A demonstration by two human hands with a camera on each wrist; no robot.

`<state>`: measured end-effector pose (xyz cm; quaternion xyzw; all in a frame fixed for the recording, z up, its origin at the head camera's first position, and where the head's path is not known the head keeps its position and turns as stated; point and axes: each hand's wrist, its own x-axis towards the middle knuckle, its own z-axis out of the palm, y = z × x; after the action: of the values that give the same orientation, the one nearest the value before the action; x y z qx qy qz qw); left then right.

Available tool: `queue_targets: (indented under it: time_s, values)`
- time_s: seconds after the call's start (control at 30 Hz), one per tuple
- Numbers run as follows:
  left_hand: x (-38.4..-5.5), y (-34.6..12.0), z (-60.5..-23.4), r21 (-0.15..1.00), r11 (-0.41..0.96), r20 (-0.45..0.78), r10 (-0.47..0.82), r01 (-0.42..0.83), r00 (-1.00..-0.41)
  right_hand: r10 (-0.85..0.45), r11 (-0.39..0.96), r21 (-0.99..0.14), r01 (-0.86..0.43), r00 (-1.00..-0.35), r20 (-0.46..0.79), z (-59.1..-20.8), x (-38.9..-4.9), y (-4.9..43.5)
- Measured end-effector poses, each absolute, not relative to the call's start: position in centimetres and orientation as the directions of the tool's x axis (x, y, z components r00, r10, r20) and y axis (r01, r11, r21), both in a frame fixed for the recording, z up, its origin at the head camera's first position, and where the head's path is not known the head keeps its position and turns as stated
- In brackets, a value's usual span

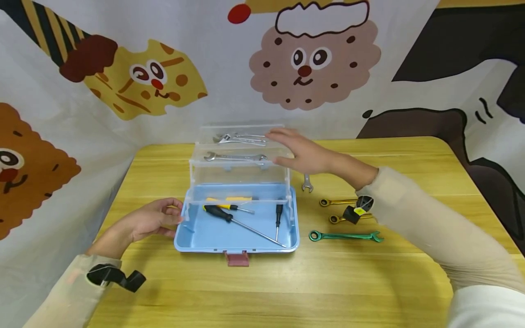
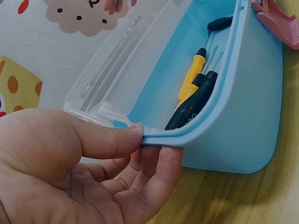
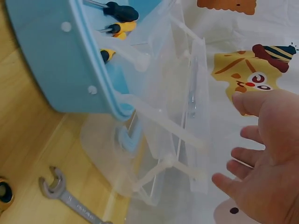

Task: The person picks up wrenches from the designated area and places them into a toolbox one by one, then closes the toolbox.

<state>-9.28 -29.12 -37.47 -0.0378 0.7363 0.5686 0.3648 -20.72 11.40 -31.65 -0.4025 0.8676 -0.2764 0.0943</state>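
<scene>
A light blue toolbox [image 1: 205, 233] stands open, its clear tiered trays [image 1: 242, 173] raised at the back. My left hand [image 1: 153, 219] pinches the box's left rim between thumb and fingers, as the left wrist view shows up close. At the upper right of the trays, my right hand [image 1: 305, 152] is held with fingers extended and nothing in it. The trays hold an adjustable wrench [image 1: 224, 138] and an open-end wrench [image 1: 235, 157]. Down in the box lie a long black-handled screwdriver [image 1: 219, 212], a small black screwdriver [image 1: 279, 212] and yellow-handled tools [image 1: 239, 198].
Right of the box, a green wrench [image 1: 344, 236], two gold wrenches [image 1: 340, 202] and a silver wrench [image 1: 307, 183] lie on the wooden table [image 1: 262, 296]. A pink latch [image 1: 237, 259] hangs at the box front. Behind is a printed cloth [image 1: 229, 77].
</scene>
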Motion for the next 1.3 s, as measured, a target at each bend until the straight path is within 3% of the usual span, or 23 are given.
queue_targets:
  time_s: [0.53, 0.9, 1.3]
  values:
    - [-9.2, -29.2, -37.5, 0.812, 0.348, -0.578, 0.36, -0.469, -0.732, -0.663, 0.605, -0.563, -0.563, -0.748, 0.035, -33.5, -18.5, 15.4]
    - [-9.3, -29.2, -37.4, 0.814, 0.341, -0.575, 0.357, -0.471, -0.736, -0.565, 0.683, -0.597, -0.421, -0.823, -0.066, -36.6, -18.2, 16.7]
    - [-9.3, -29.1, -37.4, 0.815, 0.335, -0.575, 0.364, -0.473, -0.732, -0.423, 0.806, -0.537, -0.25, -0.877, -0.226, -39.1, -18.4, 16.3]
